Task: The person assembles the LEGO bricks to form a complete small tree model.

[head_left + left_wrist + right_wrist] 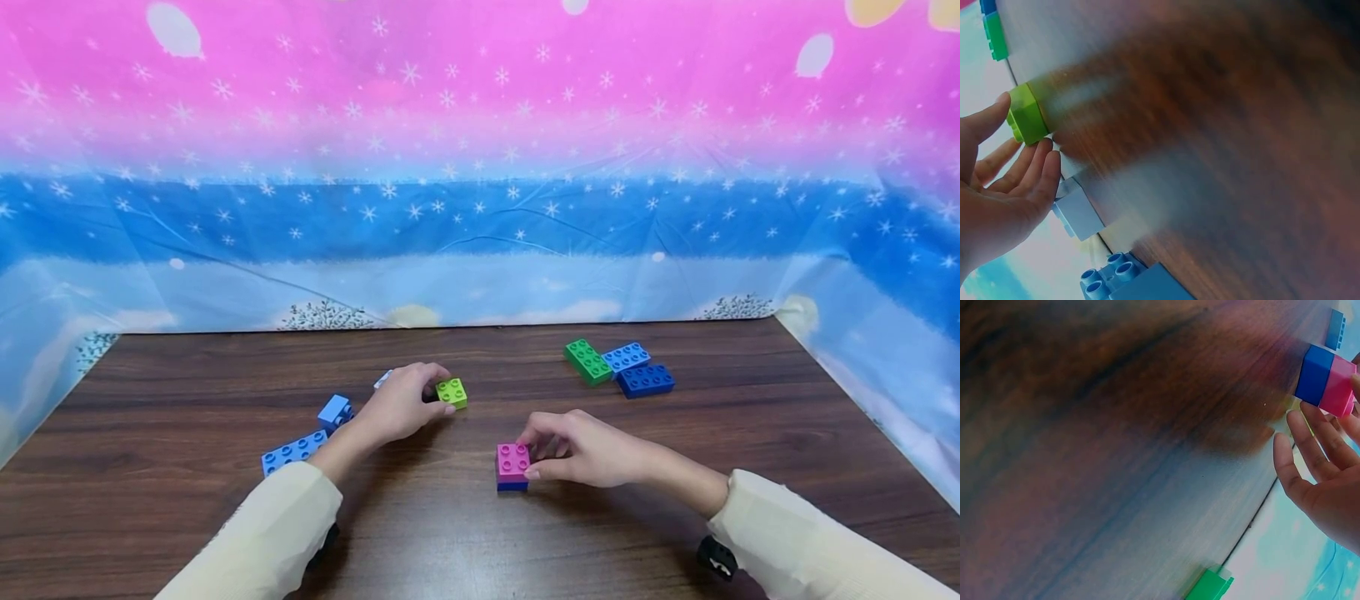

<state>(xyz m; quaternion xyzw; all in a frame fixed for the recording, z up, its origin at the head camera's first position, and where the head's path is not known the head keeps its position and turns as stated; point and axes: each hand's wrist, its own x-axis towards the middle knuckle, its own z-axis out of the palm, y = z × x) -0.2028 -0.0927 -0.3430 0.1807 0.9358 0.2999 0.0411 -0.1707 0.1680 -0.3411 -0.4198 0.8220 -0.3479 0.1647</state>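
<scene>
Between the thumb and fingers of my left hand [405, 402] is a lime green toy brick [452, 392], studs up, pinched at its sides close over the table. My right hand [588, 450] pinches a pink brick [513, 457] that sits on top of a dark blue brick [512, 486], the two joined as a small stack. In the right wrist view, the other fingers [1311, 447] spread out below the stack. The left wrist view shows the lime brick [1027, 114] between thumb and fingertips.
Beside my left forearm lie a blue eight-stud brick [295, 452] and a small blue brick [335, 412] on its side. A pale blue brick [382, 379] is partly hidden behind the left hand. At the back right are green [588, 362], light blue [626, 357] and dark blue [646, 381] bricks.
</scene>
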